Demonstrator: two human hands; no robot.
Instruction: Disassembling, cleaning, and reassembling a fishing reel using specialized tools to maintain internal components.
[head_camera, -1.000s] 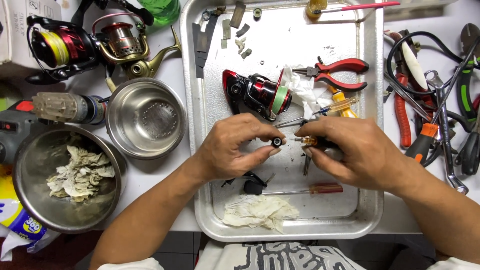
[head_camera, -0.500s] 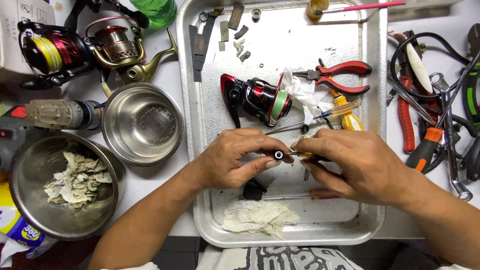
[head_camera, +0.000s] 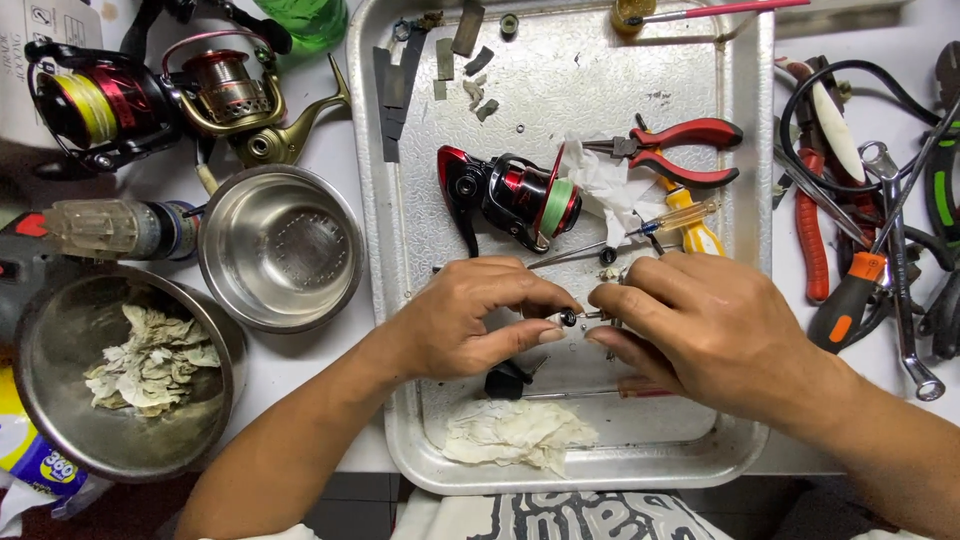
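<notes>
Fingertips of both hands meet over the metal tray (head_camera: 400, 300): left hand (head_camera: 470, 325) pinches a small black ring part (head_camera: 568, 318), right hand (head_camera: 700, 325) grips its thin shaft end, red-and-black fishing reel (head_camera: 510, 195) lying just behind, crumpled tissue (head_camera: 515, 435) near the front rim

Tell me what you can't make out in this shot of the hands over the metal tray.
Head view only:
- Small dark round part pinched by the left hand: too small to tell its kind.
- What the right hand grips: hidden by its own fingers.
- Green bottle: cut off by the top edge.
- Tools at the far right: tangled, partly cut off by the edge.
- Screwdriver: partly under the right hand.
</notes>
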